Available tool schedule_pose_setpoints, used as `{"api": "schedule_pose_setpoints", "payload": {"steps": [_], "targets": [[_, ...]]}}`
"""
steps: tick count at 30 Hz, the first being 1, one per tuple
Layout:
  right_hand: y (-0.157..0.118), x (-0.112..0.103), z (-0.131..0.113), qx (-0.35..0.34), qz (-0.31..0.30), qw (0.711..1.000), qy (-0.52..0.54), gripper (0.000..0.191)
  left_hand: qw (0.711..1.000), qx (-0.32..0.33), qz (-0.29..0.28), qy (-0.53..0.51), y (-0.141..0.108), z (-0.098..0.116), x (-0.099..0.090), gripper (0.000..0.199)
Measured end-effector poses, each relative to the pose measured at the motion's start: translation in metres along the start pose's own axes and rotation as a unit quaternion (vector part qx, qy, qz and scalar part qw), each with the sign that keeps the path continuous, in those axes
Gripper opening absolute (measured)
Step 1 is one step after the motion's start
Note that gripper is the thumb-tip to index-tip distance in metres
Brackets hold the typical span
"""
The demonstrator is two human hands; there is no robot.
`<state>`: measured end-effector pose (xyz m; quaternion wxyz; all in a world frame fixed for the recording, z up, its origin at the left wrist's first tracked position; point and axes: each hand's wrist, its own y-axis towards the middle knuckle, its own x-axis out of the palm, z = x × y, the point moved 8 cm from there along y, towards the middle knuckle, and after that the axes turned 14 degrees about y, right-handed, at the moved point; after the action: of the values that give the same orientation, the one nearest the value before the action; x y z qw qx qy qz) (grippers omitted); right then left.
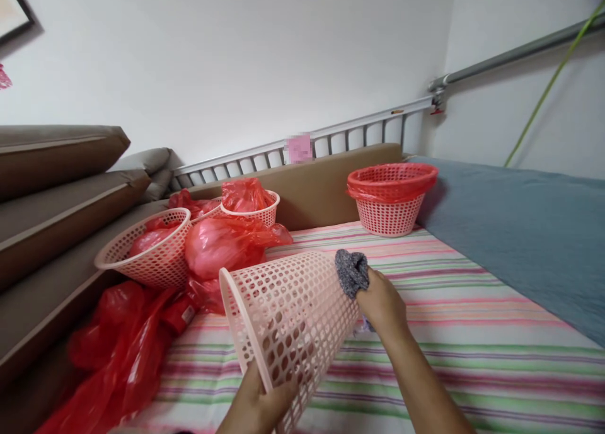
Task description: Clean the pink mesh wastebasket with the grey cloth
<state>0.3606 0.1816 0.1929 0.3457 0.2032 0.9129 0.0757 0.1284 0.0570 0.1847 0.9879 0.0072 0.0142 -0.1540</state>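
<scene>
A pale pink perforated plastic basket (302, 302) lies tilted on its side in front of me, its open rim facing left. My left hand (265, 393) grips that rim at the lower front, thumb outside and the other fingers partly hidden inside. A grey cloth (352, 271) is bunched in my right hand (384, 302), which presses it against the basket near its base. Just behind the held basket sits a red plastic bag (224, 248) with something rounded in it.
Pink baskets with red bags (163, 248) stand at left beside stacked grey-brown cushions (61, 201). A red-lined basket (391, 213) stands at back right. Red bags (123, 346) lie front left. Beneath is a striped sheet (454, 365); a radiator (340, 141) runs along the wall.
</scene>
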Motion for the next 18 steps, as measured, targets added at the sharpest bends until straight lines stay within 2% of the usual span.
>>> {"api": "schedule_pose_setpoints", "payload": {"steps": [4, 6, 8, 11, 14, 16, 18], "targets": [[-0.013, -0.002, -0.029, -0.077, 0.033, 0.996, -0.006, 0.034, 0.998, -0.021, 0.009, 0.065, -0.008, -0.048, -0.002, 0.064], [-0.030, 0.000, -0.053, -0.132, 0.037, 0.990, 0.012, 0.042, 0.995, -0.027, -0.006, 0.098, -0.011, -0.070, -0.002, 0.063], [-0.056, 0.002, -0.080, -0.194, 0.027, 0.979, 0.052, 0.050, 0.992, -0.016, -0.030, 0.118, -0.012, -0.082, -0.001, 0.063], [-0.102, 0.000, -0.120, -0.274, -0.016, 0.952, 0.134, 0.062, 0.990, -0.005, -0.072, 0.121, -0.012, -0.092, -0.002, 0.065], [-0.135, -0.002, -0.146, -0.312, -0.063, 0.930, 0.182, 0.069, 0.988, -0.027, -0.090, 0.121, -0.012, -0.101, -0.006, 0.061], [-0.139, -0.002, -0.151, -0.313, -0.076, 0.927, 0.193, 0.070, 0.988, -0.027, -0.097, 0.121, -0.011, -0.099, -0.004, 0.062], [-0.127, 0.000, -0.147, -0.299, -0.071, 0.934, 0.184, 0.068, 0.987, -0.011, -0.102, 0.126, -0.009, -0.090, 0.003, 0.067]]}}
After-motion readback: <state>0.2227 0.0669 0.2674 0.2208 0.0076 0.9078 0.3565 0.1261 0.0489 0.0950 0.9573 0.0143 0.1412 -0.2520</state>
